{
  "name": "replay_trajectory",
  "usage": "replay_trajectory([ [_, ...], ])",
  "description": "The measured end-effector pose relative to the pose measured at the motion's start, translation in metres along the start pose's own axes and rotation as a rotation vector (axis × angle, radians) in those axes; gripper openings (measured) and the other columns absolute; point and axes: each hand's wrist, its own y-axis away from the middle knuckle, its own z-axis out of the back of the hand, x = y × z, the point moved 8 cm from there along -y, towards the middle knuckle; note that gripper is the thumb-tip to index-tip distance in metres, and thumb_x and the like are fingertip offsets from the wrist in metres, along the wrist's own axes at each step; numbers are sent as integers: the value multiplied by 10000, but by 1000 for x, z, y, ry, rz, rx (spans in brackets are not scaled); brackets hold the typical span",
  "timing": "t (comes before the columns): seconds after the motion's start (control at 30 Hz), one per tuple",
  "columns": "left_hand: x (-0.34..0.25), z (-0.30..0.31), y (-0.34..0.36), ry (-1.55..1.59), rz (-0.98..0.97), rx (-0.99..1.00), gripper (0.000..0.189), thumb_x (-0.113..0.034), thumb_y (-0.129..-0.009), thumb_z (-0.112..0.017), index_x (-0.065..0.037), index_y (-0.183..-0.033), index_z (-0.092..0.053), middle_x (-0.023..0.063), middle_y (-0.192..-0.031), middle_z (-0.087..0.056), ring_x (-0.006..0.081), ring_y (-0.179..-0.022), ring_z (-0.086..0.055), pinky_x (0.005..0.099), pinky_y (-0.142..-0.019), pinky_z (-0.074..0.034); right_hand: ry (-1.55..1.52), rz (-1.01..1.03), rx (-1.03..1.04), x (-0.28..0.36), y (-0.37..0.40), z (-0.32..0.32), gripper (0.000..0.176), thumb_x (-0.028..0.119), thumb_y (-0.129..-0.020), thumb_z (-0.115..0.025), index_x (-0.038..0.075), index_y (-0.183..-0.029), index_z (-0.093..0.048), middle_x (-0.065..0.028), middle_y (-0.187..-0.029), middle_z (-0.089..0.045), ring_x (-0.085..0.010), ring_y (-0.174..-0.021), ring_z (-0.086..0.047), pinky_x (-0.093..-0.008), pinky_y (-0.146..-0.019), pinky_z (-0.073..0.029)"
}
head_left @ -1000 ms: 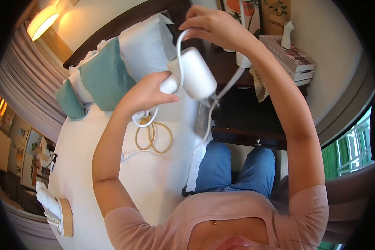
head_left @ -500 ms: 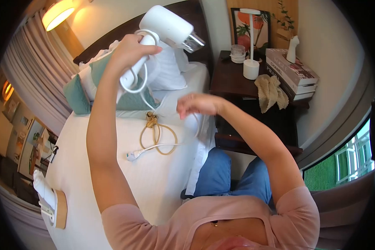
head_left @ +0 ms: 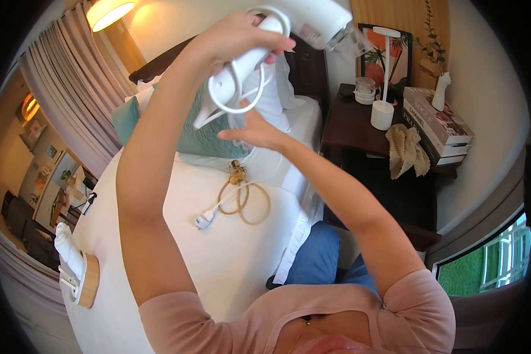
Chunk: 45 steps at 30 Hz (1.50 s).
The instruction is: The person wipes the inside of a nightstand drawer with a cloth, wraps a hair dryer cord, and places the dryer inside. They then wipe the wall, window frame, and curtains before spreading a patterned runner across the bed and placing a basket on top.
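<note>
High over the bed, my left hand [head_left: 239, 38] is wrapped round the handle of a white hair dryer [head_left: 321, 23], its body partly cut off by the top edge. A clear nozzle [head_left: 353, 42] points right. White cord [head_left: 259, 97] loops around the handle. Just below that loop is my right hand [head_left: 255, 131], thumb and a finger spread apart, nothing visibly gripped. On the bed lies the white plug [head_left: 204, 220] with cord leading up to the right. It crosses a tan looped cord [head_left: 255, 222] with a bunched brown end.
The bed [head_left: 159, 253] carries teal and white pillows [head_left: 203, 133] and a wood-based holder [head_left: 89, 280] at its left edge. At right, a dark nightstand [head_left: 348, 127] bears a white lamp [head_left: 382, 115], a glass jar [head_left: 364, 90], stacked books [head_left: 436, 118] and a beige cloth [head_left: 404, 150].
The view has shifted, and the hair dryer now appears higher and farther right. My right hand has moved left and up to the cord loop, its fingers now spread.
</note>
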Motion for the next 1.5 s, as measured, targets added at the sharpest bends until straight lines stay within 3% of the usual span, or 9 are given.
replay_trajectory([
  [0.17,-8,30,-19,-247,-10,-66,261,-215,-722,-712,-15,-849,-602,41,-726,-609,90,-617,-587,205,-521,-451,-531,-590,713,32,78,-36,374,285,-853,-589,29,-1097,-469,-81,-833,-580,-128,-762,-574,-275,-642,-456],
  [0.4,62,62,-5,-920,33,-107,362,-179,-578,-659,19,-879,-634,197,-787,-634,301,-730,-631,363,-690,-498,142,-296,211,78,65,162,134,70,-886,-489,3,-987,-544,-17,-777,-527,-77,-761,-474,-254,-670,-420],
  [0.6,70,-45,15,-957,-92,390,334,-128,-588,-623,1,-896,-638,192,-792,-632,297,-718,-618,364,-661,-492,568,435,-124,111,-34,215,184,189,-848,-558,53,-944,-635,-140,-803,-600,-341,-759,-571,-394,-664,-452],
  [0.73,50,-64,29,-574,-82,501,322,-128,-593,-644,26,-875,-625,159,-743,-624,209,-670,-597,309,-619,-473,696,170,77,13,-49,212,160,221,-839,-564,78,-881,-623,-145,-792,-616,-348,-720,-582,-406,-646,-466],
  [0.87,33,-44,22,-151,-110,307,283,-129,-615,-682,23,-847,-628,45,-752,-631,93,-679,-569,250,-646,-461,389,134,83,-36,13,183,225,154,-835,-536,50,-1033,-510,-156,-734,-608,-318,-657,-595,-382,-645,-485],
  [1.0,42,-12,-1,-235,-81,-10,324,-195,-624,-731,15,-850,-631,45,-741,-621,99,-666,-570,245,-612,-447,-521,-828,297,-71,107,102,205,209,-885,-521,57,-1021,-505,-42,-882,-578,-149,-833,-588,-330,-754,-481],
  [1.1,62,-1,-13,-291,31,-146,405,-302,-621,-738,14,-852,-634,75,-713,-615,142,-637,-581,280,-593,-441,-884,-930,359,-26,127,66,191,281,-883,-529,99,-939,-511,-51,-996,-553,-155,-996,-516,-326,-899,-383],
  [1.37,92,41,-24,-554,123,-415,390,-296,-582,-736,10,-813,-662,152,-726,-643,232,-668,-630,335,-641,-477,-1038,-892,228,13,110,79,195,217,-914,-472,86,-1056,-448,-49,-858,-575,-123,-756,-526,-278,-777,-417],
  [1.5,84,44,-13,-916,64,-484,252,-188,-625,-691,3,-783,-644,175,-770,-650,300,-701,-638,375,-671,-498,-193,-648,407,36,91,109,254,213,-917,-453,-2,-1051,-467,-65,-682,-538,-175,-587,-500,-338,-561,-443],
])
